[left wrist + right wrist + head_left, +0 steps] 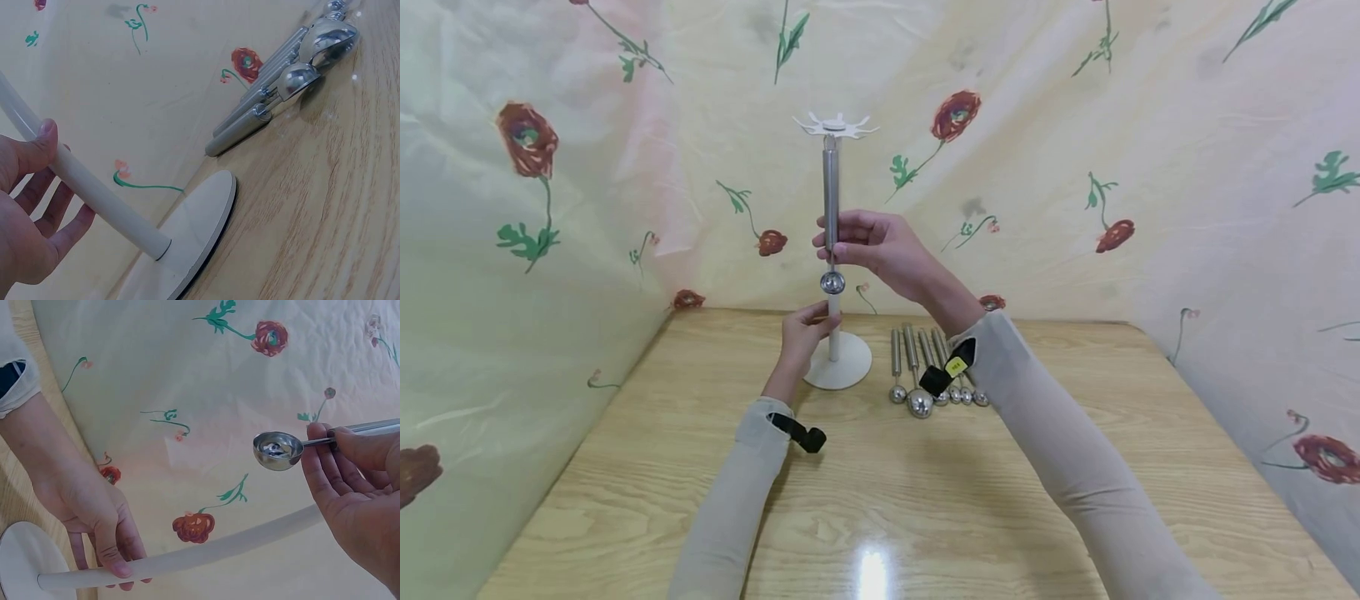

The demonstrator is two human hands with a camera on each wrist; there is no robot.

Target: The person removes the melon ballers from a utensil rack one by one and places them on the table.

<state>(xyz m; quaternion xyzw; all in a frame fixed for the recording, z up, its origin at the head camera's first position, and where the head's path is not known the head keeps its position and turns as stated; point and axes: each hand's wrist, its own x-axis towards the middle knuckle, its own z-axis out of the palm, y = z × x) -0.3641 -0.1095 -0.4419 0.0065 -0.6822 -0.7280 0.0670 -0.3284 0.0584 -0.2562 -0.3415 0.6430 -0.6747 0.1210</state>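
Observation:
A white stand has a round base (850, 367), a slim pole (106, 200) and a star-shaped hook top (835, 127). My left hand (802, 340) grips the lower pole with thumb and fingers around it. Higher up, my right hand (887, 250) pinches a steel scoop (831, 192) by the lower end of its handle. The scoop hangs upright in front of the pole, bowl down, its end loop just under the hooks. Whether the loop sits on a hook, I cannot tell. In the right wrist view the round bowl (278, 451) shows hollow side up.
Several more steel scoops (920, 404) of different sizes lie side by side on the wooden table (865, 492), right of the base, partly behind the right wrist's camera strap. A flower-printed cloth (1037, 167) hangs behind the table and along its sides.

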